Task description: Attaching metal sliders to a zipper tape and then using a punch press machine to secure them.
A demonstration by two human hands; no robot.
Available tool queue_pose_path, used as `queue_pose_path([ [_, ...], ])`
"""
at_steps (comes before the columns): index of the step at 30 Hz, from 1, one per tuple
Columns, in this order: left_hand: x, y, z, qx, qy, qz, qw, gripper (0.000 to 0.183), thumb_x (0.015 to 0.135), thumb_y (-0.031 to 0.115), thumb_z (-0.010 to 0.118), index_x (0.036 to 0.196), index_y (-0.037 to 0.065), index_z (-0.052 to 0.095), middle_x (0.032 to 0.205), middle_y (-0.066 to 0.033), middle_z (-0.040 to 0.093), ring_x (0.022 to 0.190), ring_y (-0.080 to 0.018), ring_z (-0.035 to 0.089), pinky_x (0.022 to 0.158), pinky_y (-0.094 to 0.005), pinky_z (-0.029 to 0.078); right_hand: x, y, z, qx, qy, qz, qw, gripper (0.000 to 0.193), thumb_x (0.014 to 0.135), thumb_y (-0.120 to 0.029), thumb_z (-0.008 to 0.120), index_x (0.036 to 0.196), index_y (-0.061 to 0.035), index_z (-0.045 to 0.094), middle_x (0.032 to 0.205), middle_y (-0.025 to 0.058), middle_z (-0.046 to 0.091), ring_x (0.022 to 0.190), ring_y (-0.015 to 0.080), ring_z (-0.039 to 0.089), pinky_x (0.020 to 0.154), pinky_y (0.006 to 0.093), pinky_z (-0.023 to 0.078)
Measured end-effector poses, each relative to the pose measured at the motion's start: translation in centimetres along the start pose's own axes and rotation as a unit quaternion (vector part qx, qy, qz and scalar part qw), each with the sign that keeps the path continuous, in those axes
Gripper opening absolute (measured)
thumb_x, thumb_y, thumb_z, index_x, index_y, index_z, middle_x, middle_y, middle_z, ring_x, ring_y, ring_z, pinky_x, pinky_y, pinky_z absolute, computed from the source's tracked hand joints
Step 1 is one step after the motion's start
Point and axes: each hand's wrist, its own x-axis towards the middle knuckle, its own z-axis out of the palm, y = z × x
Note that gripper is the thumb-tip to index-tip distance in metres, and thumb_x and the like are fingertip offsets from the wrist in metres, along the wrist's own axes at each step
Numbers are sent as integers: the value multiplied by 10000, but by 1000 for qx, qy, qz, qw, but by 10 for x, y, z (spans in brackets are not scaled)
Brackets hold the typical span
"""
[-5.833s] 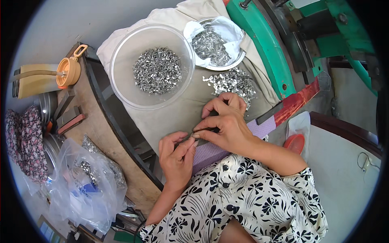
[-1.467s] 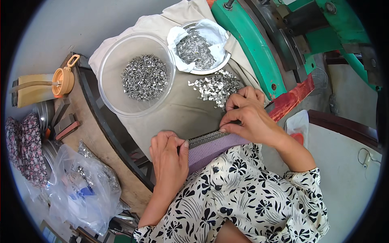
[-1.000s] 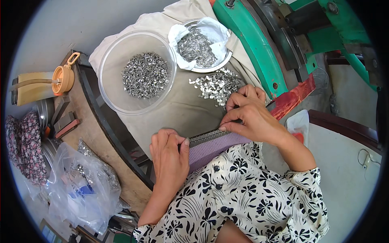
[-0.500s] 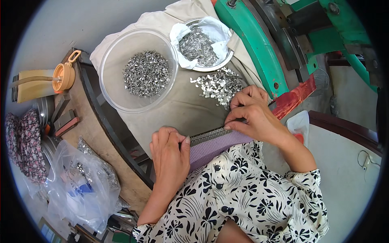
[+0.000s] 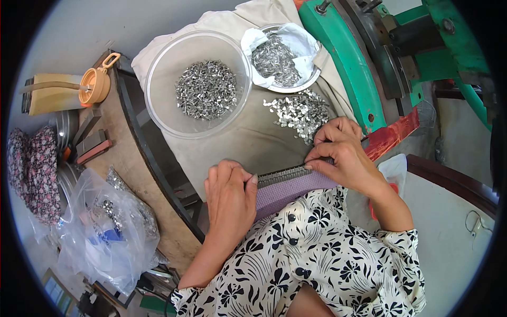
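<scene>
The left hand (image 5: 229, 193) pinches a slim dark strip (image 5: 279, 170) lined with small grey metal pieces (image 5: 283, 175), along the cloth-covered counter's (image 5: 229, 150) near edge; the right hand (image 5: 344, 156), earlier beside it, now grips farther right, baring the row between.

Looking down from the wearer's head through a wide fisheye lens, fairly close over left hand (image 5: 229, 195) and right hand (image 5: 346, 156), with patterned shirt (image 5: 332, 248) lowermost.
</scene>
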Motion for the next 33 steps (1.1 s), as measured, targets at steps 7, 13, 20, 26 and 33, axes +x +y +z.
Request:
queue_pose_path([
  [7,1,0,-1,-2,-1,-2,1000,99,854,83,680,870,7,619,1008,-103,554,972,-302,508,830,-394,379,0,4,-1,11,2,9,1000,136,694,-190,829,790,-128,754,926,-14,563,1043,227,494,955,402,318],
  [13,0,-2,0,0,3,0,1000,102,856,90,678,870,9,617,1004,-101,551,960,-303,505,820,-400,375,-1,5,-2,19,-9,-1,1000,103,739,-173,801,810,-112,758,930,6,566,1039,238,478,941,406,312],
  [20,0,-2,1,-5,5,-1,1000,101,855,95,676,864,15,615,1003,-99,551,956,-303,505,812,-404,371,0,2,-1,9,-2,3,1000,119,722,-181,815,804,-116,755,912,-6,563,1023,224,497,932,400,319],
  [26,1,-3,1,-3,10,3,1000,102,854,98,676,861,18,613,996,-96,549,946,-302,504,805,-401,371,1,2,-5,11,-9,12,1000,114,733,-187,812,798,-112,754,908,5,565,1009,230,499,934,401,318],
  [33,2,-3,1,3,14,5,1000,100,852,100,676,850,26,610,982,-91,545,932,-295,503,796,-402,368,12,1,-18,85,25,29,996,111,724,-107,796,801,-75,723,916,36,570,976,232,518,902,353,372],
])
